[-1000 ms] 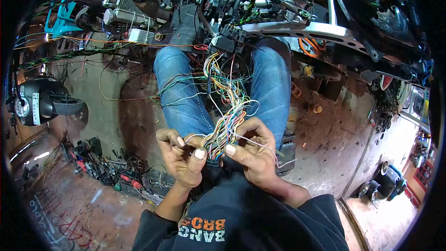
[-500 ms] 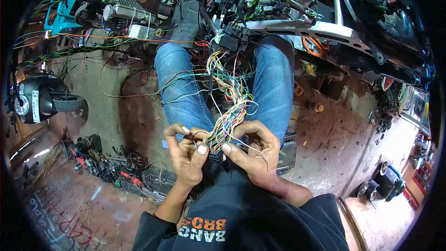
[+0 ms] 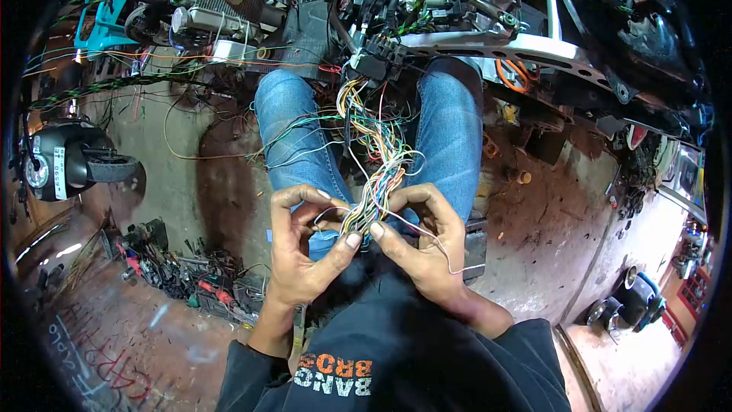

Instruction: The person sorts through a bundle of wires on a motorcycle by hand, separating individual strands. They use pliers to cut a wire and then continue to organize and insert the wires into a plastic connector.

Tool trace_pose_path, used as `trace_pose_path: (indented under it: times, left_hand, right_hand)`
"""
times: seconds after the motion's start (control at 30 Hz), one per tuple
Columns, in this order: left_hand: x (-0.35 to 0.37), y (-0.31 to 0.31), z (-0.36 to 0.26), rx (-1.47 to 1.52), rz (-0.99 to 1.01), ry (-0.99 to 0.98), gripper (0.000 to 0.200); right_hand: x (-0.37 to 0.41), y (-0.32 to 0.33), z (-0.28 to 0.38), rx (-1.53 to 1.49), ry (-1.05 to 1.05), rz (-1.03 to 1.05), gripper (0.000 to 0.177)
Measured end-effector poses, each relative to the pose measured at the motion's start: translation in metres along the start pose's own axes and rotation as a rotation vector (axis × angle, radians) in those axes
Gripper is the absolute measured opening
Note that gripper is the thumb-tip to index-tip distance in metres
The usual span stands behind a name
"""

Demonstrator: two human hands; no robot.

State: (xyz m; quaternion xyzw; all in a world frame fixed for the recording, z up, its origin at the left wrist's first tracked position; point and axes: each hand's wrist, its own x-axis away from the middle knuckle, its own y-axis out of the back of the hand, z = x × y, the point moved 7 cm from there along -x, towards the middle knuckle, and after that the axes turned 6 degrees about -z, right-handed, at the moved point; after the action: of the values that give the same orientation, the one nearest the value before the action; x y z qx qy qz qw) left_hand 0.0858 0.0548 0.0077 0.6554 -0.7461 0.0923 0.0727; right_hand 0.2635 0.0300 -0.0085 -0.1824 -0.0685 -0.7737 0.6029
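A thick bundle of many-coloured wires [image 3: 375,189] runs from the machine down between my knees to my hands. My left hand [image 3: 305,248] pinches the bundle's near end from the left, its thumb pressed beside the wires and its fingers curled. From the right, my right hand [image 3: 427,244] grips the same end with thumb and bent fingers. One loose pale wire [image 3: 450,263] trails over my right hand past the fingers. What the wires run into at the near end is mostly hidden by my thumbs.
Ahead stands a stripped vehicle with a silver frame bar [image 3: 534,47] and a radiator [image 3: 221,23]. A pile of tools and parts [image 3: 206,275] lies on the floor at left. A black wheeled object [image 3: 76,164] is at far left, a dark machine [image 3: 629,301] at right.
Both hands have moved slightly up, still on the bundle. My left hand has also turned, its thumb now nearer the right thumb. The loose wire has shifted over my right hand.
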Motion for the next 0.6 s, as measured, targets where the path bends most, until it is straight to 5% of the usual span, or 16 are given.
trace_pose_path:
  times: [0.27,0.6]
  left_hand:
    - [-0.001,-0.005,-0.009,-0.058,-0.028,-0.095,0.05]
    - [0.007,-0.007,-0.004,0.22,-0.156,-0.083,0.051]
  right_hand:
    - [-0.006,0.002,0.008,0.107,0.073,0.044,0.033]
    - [0.002,-0.004,0.001,-0.24,-0.094,0.018,0.032]
